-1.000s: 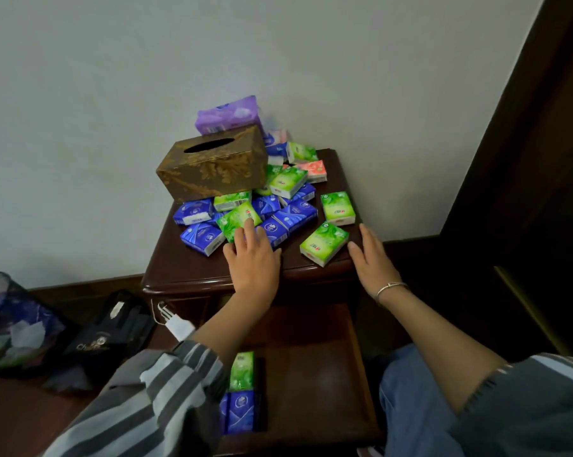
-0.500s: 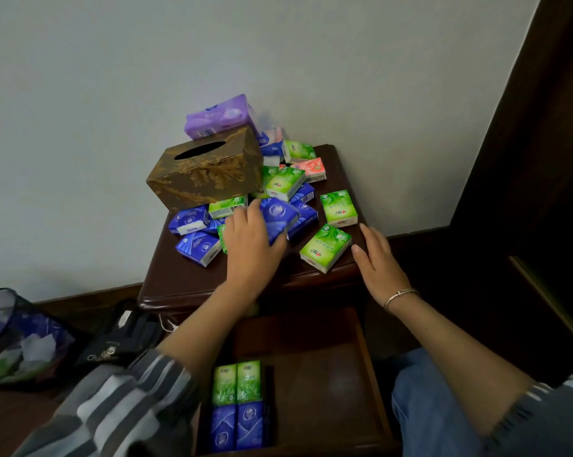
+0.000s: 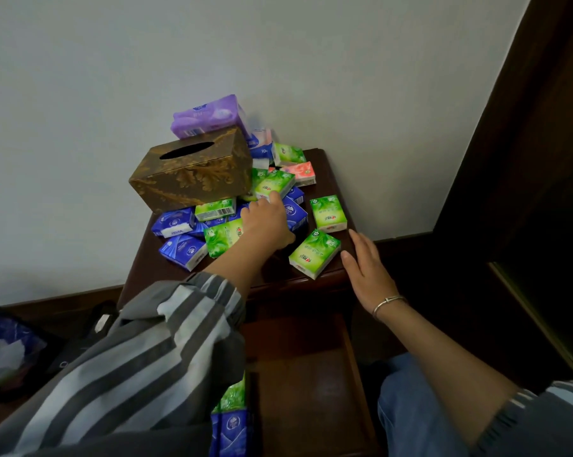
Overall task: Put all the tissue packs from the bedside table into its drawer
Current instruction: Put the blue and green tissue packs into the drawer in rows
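Observation:
Several small green, blue and pink tissue packs (image 3: 328, 213) lie heaped on the dark wooden bedside table (image 3: 166, 268). My left hand (image 3: 268, 222) reaches into the heap, its fingertips on a green pack (image 3: 273, 184) while thumb and fingers hold a blue pack (image 3: 294, 213). My right hand (image 3: 367, 265) rests flat at the table's front right corner, beside another green pack (image 3: 315, 253). A large purple pack (image 3: 209, 115) leans on the wall. Below, the open drawer (image 3: 311, 374) holds green and blue packs (image 3: 233, 420) at its left, partly hidden by my striped sleeve.
A brown and gold tissue box (image 3: 196, 173) sits tilted on the packs at the table's back left. On the floor to the left stand a bin with a plastic bag (image 3: 4, 354) and a black item (image 3: 90, 328). Dark wooden furniture (image 3: 526, 159) rises on the right.
My left hand moved from the table's front edge up into the heap, lifting a blue pack and reaching the green one. My right hand shifted slightly right along the edge.

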Motion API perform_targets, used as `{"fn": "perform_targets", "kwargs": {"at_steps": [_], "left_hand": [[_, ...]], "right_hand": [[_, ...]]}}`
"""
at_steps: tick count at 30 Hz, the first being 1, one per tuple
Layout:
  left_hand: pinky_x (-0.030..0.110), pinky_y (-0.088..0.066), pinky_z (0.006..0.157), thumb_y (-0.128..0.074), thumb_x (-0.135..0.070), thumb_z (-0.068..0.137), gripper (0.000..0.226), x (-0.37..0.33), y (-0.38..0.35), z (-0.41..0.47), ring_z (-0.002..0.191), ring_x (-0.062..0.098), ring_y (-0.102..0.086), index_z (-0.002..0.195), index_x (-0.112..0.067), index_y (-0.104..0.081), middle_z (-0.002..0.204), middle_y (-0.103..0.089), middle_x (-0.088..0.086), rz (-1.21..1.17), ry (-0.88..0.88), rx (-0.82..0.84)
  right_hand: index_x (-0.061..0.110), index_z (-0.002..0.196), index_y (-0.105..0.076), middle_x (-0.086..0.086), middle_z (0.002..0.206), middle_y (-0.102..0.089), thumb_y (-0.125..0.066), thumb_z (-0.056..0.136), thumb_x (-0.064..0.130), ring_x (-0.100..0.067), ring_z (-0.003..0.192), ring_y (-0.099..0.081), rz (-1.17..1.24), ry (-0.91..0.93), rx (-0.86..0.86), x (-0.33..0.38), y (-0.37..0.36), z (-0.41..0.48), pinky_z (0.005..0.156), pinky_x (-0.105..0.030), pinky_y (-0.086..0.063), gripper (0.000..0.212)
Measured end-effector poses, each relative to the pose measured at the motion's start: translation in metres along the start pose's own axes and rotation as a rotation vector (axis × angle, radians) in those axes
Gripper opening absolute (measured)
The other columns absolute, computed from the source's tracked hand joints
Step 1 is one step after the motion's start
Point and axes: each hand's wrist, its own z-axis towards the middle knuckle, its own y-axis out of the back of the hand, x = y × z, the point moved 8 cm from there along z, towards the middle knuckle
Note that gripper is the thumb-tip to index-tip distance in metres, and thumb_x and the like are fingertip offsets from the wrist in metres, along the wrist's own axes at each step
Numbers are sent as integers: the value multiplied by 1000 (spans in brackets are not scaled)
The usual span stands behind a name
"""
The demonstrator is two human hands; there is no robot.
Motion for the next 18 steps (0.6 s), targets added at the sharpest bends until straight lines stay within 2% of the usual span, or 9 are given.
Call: {"fn": "perform_targets", "kwargs": {"at_steps": [5,7,11,13,15,18], "left_hand": [[46,-33,103,-74,-48,71,76,10,1,-4,125,34,-42,128,-7,-44,133,-48,15,-69,19,6],[45,-37,100,-74,-49,70,73,15,16,-17,120,31,-45,124,-8,-47,127,-50,12,-133,14,-110],[38,-39,81,-78,-39,65,63,65,52,-68,105,30,-49,111,-7,-49,112,-52,13,-400,18,-467],[35,-39,72,-79,-34,64,57,113,45,-93,97,32,-54,104,-9,-47,105,-56,13,-530,102,-509],[33,-38,67,-80,-34,65,54,163,27,-115,93,33,-59,99,-13,-43,103,-60,12,-601,257,-494],[35,-38,65,-78,-34,66,53,216,0,-131,92,37,-60,96,-13,-40,103,-60,15,-559,441,-432]], "right_hand": [[28,148,-19,4,156,-15,-32,99,41,-17,137,-30,-16,-17,6,1,1,-1,95,-26,-32,53],[28,148,-19,4,156,-16,-32,99,41,-16,138,-30,-11,-19,8,1,1,-1,95,-25,-30,52],[28,148,-20,3,155,-17,-32,99,41,-17,139,-26,-5,-28,10,1,2,-2,101,-28,-29,52],[27,147,-22,0,155,-19,-32,99,39,-20,141,-24,-14,-34,7,2,3,-2,109,-34,-26,51],[26,147,-24,-1,155,-21,-30,100,38,-22,142,-20,-34,-63,13,3,5,-2,114,-40,-20,49],[23,146,-30,-3,155,-25,-28,101,35,-23,143,-17,-109,-84,-53,14,17,-2,118,-41,-12,47]]}}
